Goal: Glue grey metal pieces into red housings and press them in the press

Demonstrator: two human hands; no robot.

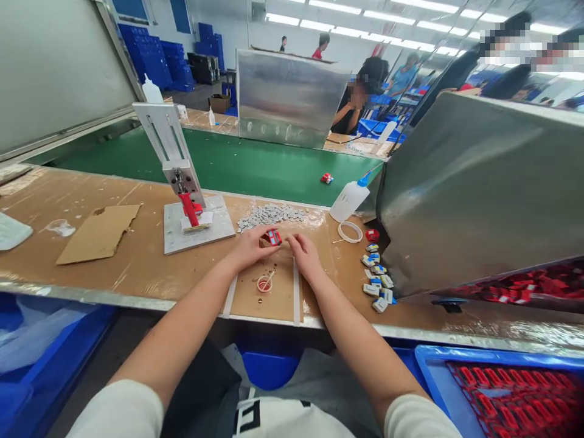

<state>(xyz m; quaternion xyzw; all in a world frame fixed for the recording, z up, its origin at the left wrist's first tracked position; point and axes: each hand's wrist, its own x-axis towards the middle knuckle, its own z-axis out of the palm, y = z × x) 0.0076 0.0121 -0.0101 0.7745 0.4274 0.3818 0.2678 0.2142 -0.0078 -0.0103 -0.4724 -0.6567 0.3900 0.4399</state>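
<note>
Brown, tape-glossed tabletop runs beside a green conveyor belt. Left hand pinches a small red plastic part at its fingertips. Right hand, fingers curled and holding nothing, rests just beside it. Grey flat chips lie heaped just behind; a small round cap sits below.
</note>
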